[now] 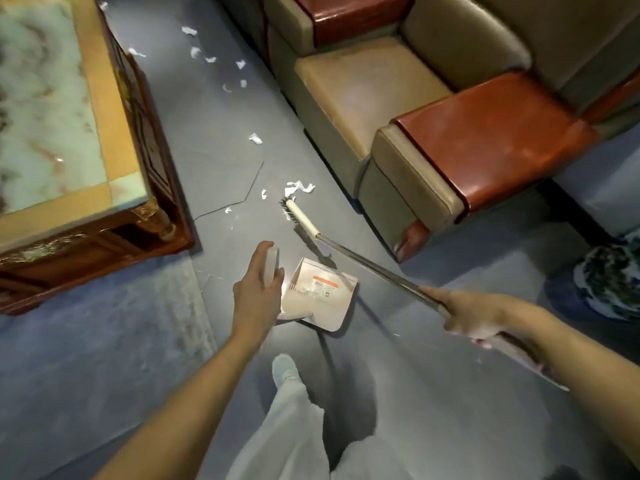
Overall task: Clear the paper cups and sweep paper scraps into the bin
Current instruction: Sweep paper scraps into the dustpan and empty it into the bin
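My left hand (pixel 258 289) grips the white upright handle of a white dustpan (pixel 320 294) that rests on the blue-grey floor in front of me. My right hand (pixel 467 315) holds the metal shaft of a broom (pixel 363 263). The broom's white head with dark bristles (pixel 299 218) lies on the floor just beyond the dustpan. White paper scraps (pixel 299 188) lie right at the bristle tip. More paper scraps (pixel 255 138) are strewn farther up the floor between the table and the sofa. No paper cups or bin are in view.
A carved wooden coffee table (pixel 114 140) with a marble top stands at the left. A beige sofa (pixel 363 95) with red-brown armrests fills the upper right. A blue-and-white vase (pixel 609 275) sits at the right edge. My leg and shoe (pixel 285 370) are below the dustpan.
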### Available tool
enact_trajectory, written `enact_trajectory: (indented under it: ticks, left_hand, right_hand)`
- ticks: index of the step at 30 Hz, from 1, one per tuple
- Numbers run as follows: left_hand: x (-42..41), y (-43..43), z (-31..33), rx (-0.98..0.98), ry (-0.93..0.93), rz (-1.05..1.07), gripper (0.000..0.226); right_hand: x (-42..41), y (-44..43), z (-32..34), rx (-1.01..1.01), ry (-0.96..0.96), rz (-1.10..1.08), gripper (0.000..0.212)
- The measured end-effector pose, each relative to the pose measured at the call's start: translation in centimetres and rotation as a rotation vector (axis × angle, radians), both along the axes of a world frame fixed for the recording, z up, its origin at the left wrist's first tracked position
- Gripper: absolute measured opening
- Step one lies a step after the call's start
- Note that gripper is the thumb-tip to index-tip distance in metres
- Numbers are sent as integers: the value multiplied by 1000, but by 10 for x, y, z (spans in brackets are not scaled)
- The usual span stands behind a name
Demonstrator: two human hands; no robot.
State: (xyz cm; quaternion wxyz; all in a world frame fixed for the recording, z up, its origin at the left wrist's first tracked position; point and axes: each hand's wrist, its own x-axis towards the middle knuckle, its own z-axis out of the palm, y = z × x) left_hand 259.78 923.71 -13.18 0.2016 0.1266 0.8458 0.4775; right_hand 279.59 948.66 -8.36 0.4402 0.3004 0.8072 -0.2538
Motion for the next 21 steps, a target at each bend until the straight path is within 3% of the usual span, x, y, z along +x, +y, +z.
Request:
enact_trajectory:
  ticks: [3,6,13,18,21]
  left_hand:
    - [-43,12,8,13,24,28,61]
    - [-86,28,12,13,26,52,56]
    - [-167,87,0,-19,-26,173,43]
    - [-219,132,-8,-95,-39,335,40]
    - [-246,150,-9,-139,-27,400,42]
  right_hand:
    - [-68,13,-6,157,51,82,81]
    - [-131,35,-18,234,98,138,76]
    - [-293,133,-39,140,131,-9,70]
    - [-404,202,-67,92,82,97,53]
    - [-439,224,-87,128,-23,208,60]
